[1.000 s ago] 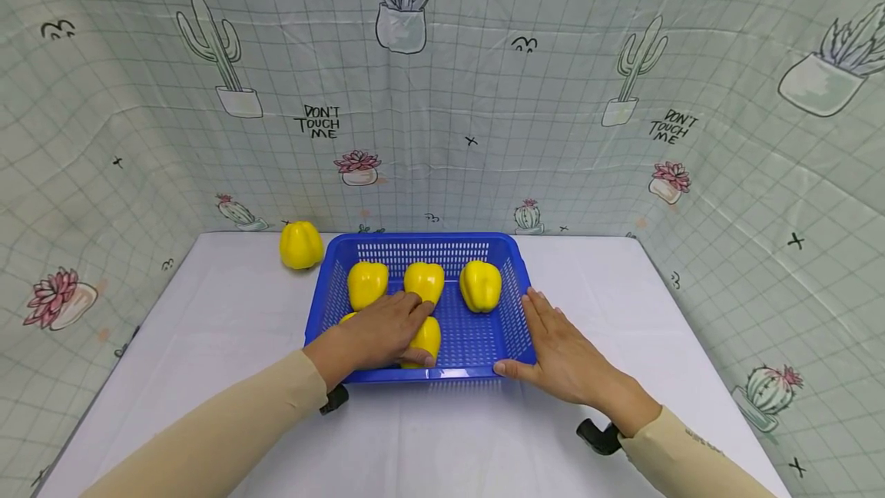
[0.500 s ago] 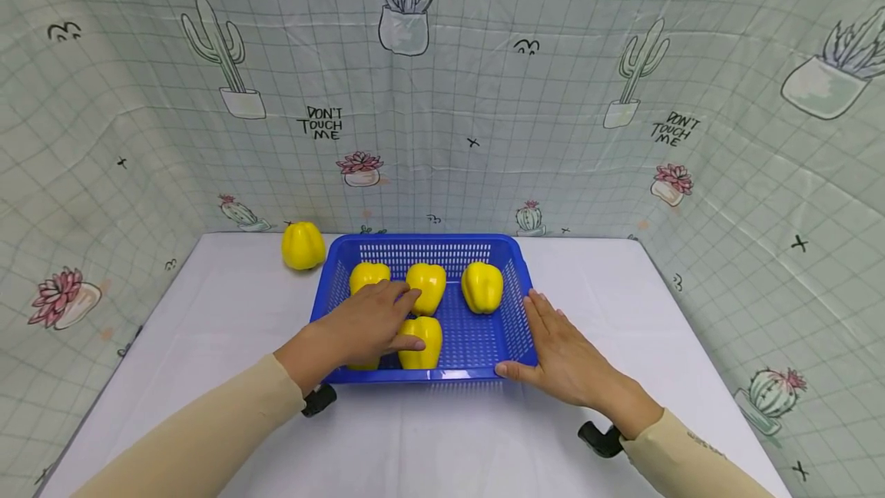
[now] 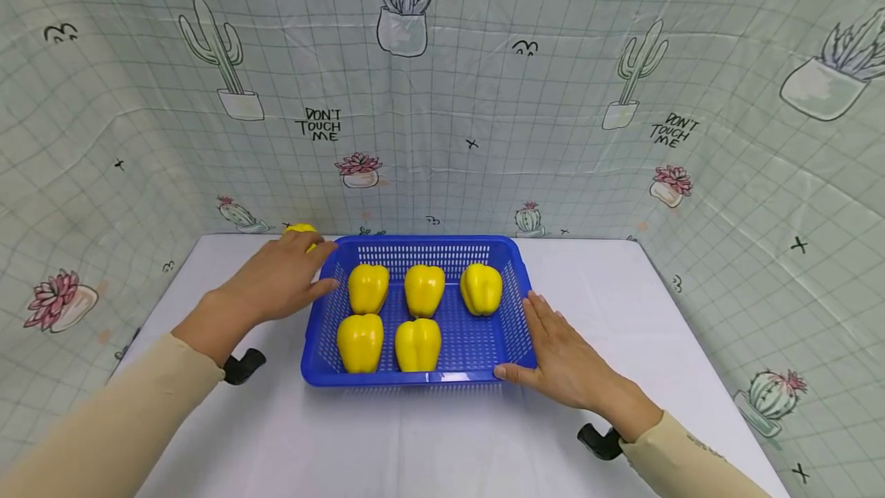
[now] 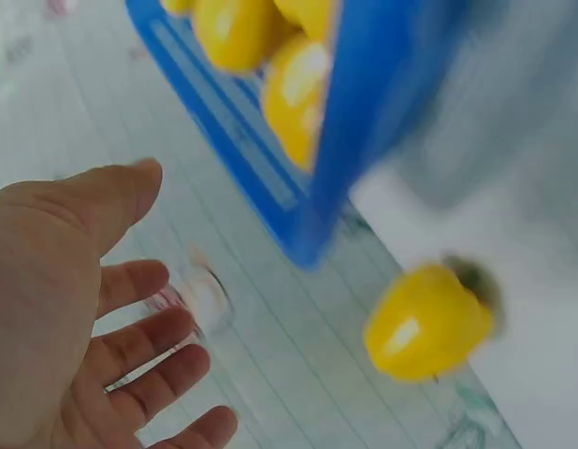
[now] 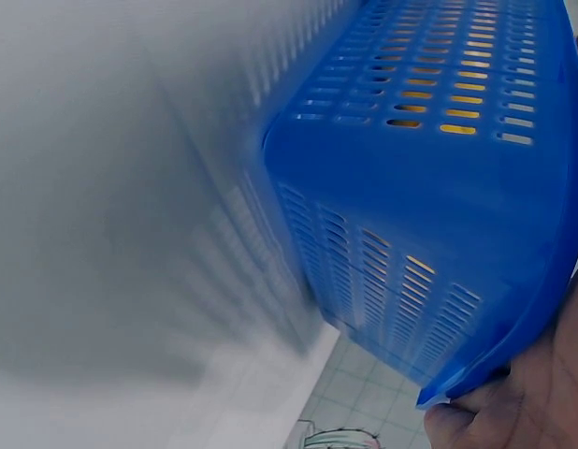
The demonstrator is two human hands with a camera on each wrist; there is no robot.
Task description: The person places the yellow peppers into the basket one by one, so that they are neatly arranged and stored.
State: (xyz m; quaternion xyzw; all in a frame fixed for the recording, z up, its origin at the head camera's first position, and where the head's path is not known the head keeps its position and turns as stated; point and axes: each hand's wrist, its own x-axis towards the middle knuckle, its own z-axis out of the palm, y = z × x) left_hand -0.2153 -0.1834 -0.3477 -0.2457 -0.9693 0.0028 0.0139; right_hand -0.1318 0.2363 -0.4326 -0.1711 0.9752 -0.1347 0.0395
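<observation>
At the centre of the head view, a blue slotted basket [image 3: 418,313] sits on a white desk [image 3: 429,436] and holds five yellow bell peppers: three in a back row [image 3: 424,289] and two in a front row [image 3: 359,342]. A sixth pepper [image 4: 427,323] lies outside on the desk, by the basket's upper-left corner. The left hand [image 3: 280,279] reaches over that loose pepper with fingers spread and relaxed, holding nothing; the left wrist view shows the palm open and apart from the fruit. The right hand [image 3: 563,356] lies flat against the basket's right wall, thumb at its lower-right corner, fingers straight, steadying it. The step in hand looks like fetching the last pepper; the next move calls for closing the fingers around it and lifting it over the rim into the free front-right space. Behind the desk hangs a pale grid-patterned curtain [image 3: 484,98] printed with cacti and "Don't touch me".
</observation>
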